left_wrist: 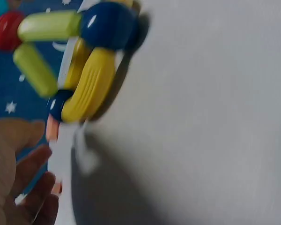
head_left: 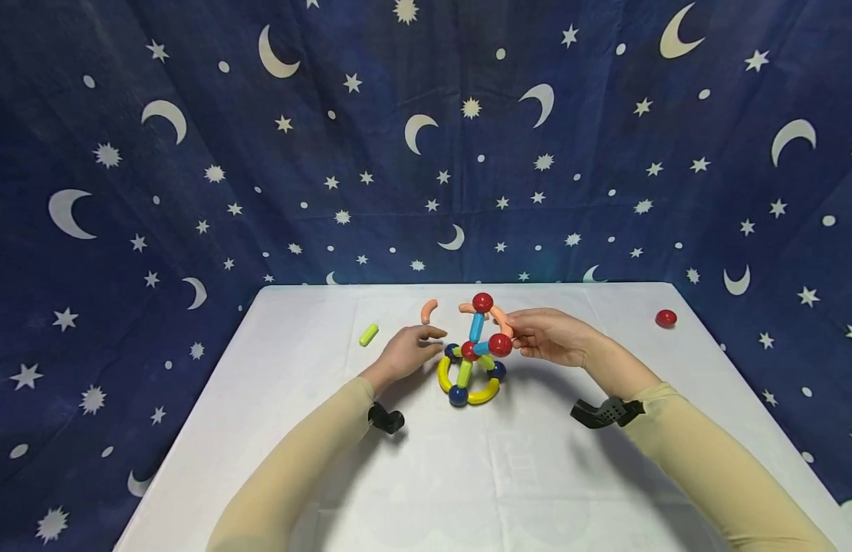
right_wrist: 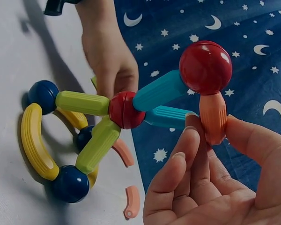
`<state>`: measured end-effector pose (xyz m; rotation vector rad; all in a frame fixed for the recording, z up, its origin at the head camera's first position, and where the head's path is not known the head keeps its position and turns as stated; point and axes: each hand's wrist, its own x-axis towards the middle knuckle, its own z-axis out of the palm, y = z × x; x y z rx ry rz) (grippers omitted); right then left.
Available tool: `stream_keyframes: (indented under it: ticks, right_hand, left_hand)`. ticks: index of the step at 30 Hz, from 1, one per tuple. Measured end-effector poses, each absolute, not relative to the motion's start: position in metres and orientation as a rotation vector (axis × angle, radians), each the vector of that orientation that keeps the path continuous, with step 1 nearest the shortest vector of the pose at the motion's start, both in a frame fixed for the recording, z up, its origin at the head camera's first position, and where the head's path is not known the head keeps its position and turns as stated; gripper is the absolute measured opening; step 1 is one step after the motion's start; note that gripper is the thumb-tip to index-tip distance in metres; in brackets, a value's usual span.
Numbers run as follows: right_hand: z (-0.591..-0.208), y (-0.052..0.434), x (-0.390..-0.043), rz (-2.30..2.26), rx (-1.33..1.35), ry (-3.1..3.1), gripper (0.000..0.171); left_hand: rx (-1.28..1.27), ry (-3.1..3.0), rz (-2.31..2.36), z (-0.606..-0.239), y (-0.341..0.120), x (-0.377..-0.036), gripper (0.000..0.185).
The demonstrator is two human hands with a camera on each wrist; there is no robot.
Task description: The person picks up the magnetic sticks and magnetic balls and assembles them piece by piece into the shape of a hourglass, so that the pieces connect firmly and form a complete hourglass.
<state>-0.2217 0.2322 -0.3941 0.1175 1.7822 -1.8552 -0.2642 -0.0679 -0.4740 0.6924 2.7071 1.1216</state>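
Model (head_left: pixel 472 354) of rods and balls mid-bench (head_left: pixel 426 475). Right hand (head_left: pixel 546 336) pinches orange rod (right_wrist: pixel 212 117) under top red ball (right_wrist: pixel 205 67). Left hand (head_left: pixel 406 351) relaxed, empty, just beside yellow base ring (head_left: pixel 467 383).

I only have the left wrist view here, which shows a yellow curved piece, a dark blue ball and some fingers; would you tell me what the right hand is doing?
Observer: The right hand pinches an orange piece hanging under a red ball on the structure.
Operator: Thank you. Are there loose pieces elsewhere on the table?
Observer: Yes, a lime green stick lies left of the left hand.
Operator: Anything on the other side?
Observer: A lone red ball sits near the table's far right corner.
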Motion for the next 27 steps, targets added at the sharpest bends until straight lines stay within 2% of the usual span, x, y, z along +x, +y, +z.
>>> stream_keyframes:
  ticks: [6, 12, 19, 23, 27]
  right_hand:
    - [-0.394, 0.234, -0.222, -1.859, 0.108, 1.788, 0.047]
    - [-0.395, 0.235, -0.222, -1.852, 0.087, 1.79, 0.048]
    - [-0.395, 0.236, -0.221, -1.876, 0.072, 1.764, 0.036]
    - [-0.395, 0.237, -0.221, -1.873, 0.062, 1.763, 0.038]
    - [-0.395, 0.236, -0.221, -1.867, 0.059, 1.769, 0.029]
  left_hand:
    - [0.426, 3.103, 0.823, -0.47, -0.112, -0.281, 0.03]
    - [0.165, 3.159, 0.628, -0.469, -0.148, -0.289, 0.039]
    - [0.095, 3.077, 0.639, -0.466, -0.158, -0.288, 0.048]
    - [0.068, 3.042, 0.594, -0.465, -0.159, -0.288, 0.049]
    - [0.046, 3.019, 0.571, -0.465, -0.159, -0.289, 0.048]
